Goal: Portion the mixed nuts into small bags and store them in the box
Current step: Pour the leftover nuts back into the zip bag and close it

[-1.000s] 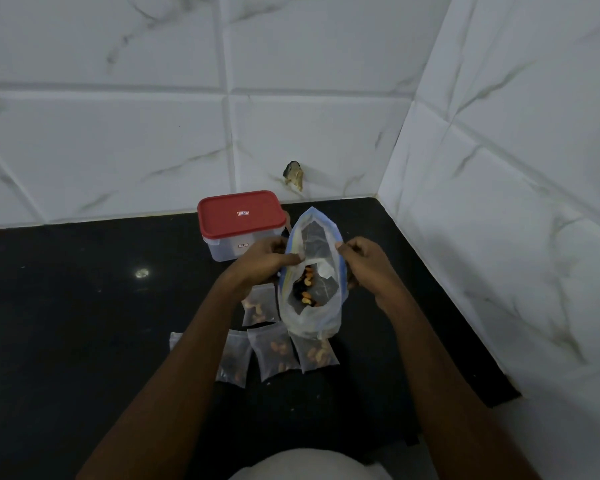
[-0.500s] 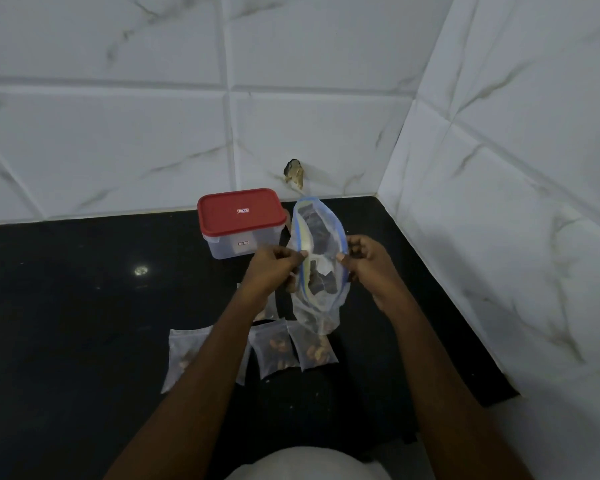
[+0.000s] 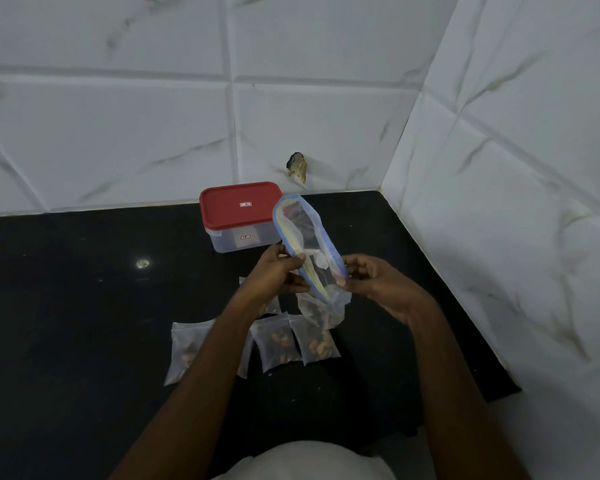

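Note:
I hold a large clear zip bag with a blue and yellow seal strip above the black counter. My left hand pinches its left rim and my right hand pinches its right rim. The bag's mouth is narrow, and a few nuts sit in its bottom. Several small filled bags lie in a row on the counter beneath my hands; my left forearm covers part of them. A clear box with a shut red lid stands behind, near the back wall.
The black counter meets white marble-tiled walls at the back and right, forming a corner. A chipped hole in the back tile sits above the box. The counter's front right edge ends near my right elbow.
The big bag's mouth, wide open a second ago, has been pulled narrow between my hands. A small bag at the left, hidden before, has come into sight.

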`<state>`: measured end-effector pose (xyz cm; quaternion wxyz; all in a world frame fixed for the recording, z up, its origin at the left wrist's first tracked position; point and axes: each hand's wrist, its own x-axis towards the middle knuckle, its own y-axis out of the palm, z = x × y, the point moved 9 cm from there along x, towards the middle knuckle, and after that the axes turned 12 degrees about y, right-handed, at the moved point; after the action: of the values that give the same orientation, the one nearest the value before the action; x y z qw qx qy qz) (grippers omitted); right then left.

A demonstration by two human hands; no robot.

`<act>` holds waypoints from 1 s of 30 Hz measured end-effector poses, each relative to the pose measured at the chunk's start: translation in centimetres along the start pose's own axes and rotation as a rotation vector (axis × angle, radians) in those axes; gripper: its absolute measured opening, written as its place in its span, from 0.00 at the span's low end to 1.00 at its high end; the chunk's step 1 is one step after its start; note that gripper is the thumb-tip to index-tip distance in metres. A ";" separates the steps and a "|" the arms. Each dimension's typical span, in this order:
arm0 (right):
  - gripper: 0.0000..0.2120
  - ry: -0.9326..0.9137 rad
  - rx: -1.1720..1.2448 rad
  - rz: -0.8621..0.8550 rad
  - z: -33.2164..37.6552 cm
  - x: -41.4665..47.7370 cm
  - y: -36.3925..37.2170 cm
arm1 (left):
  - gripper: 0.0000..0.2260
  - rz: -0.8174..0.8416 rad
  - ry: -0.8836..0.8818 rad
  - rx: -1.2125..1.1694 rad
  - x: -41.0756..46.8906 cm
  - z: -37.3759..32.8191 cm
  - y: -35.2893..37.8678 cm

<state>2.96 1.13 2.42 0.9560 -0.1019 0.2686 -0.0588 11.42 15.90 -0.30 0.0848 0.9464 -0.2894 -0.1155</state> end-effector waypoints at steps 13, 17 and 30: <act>0.04 0.026 0.726 -0.130 -1.1 -0.1 0.0 | 0.30 -0.024 0.155 -0.370 -0.7 -0.3 1.0; 0.12 -0.013 0.844 0.032 -0.7 -0.3 0.7 | 0.33 -0.165 0.173 -0.448 -0.6 -0.6 0.6; 0.07 0.037 0.749 -0.229 -0.3 -1.2 0.0 | 0.44 -0.334 0.208 -0.172 -1.2 -2.1 0.3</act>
<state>1.81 1.28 2.76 0.9093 0.2257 0.2327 -0.2609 10.84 16.47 1.96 0.1745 0.9773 -0.1072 -0.0541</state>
